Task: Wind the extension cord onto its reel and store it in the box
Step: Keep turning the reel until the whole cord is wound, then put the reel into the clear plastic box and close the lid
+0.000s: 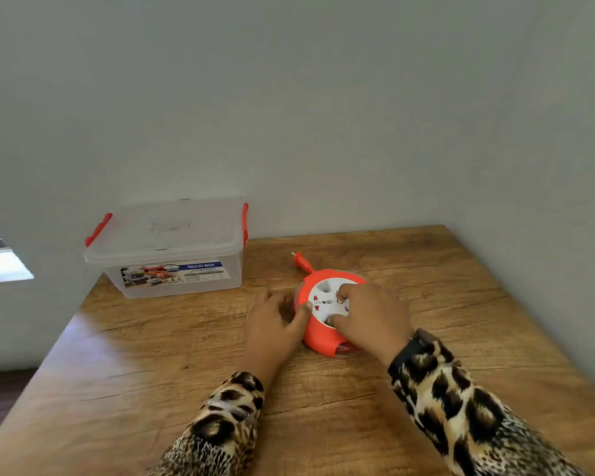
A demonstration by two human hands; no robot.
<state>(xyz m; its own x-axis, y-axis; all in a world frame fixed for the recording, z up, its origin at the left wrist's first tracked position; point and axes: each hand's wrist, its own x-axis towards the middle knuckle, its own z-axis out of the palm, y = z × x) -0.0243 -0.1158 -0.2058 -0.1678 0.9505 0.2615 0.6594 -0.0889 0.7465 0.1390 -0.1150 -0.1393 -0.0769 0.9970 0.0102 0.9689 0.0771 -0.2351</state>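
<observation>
A round orange reel (318,333) with a white socket face lies flat on the wooden table (152,365). Its orange plug (300,261) pokes out just behind the reel, with only a short piece of cord showing. My right hand (371,317) rests on top of the white face, fingers spread over the sockets. My left hand (277,321) presses against the reel's left side, thumb on the rim. A clear plastic box (167,247) with red latches stands at the table's back left, its lid on.
A pale wall runs close behind the table and along its right side. The table's left edge drops to a dark floor. A printed label covers the box's front.
</observation>
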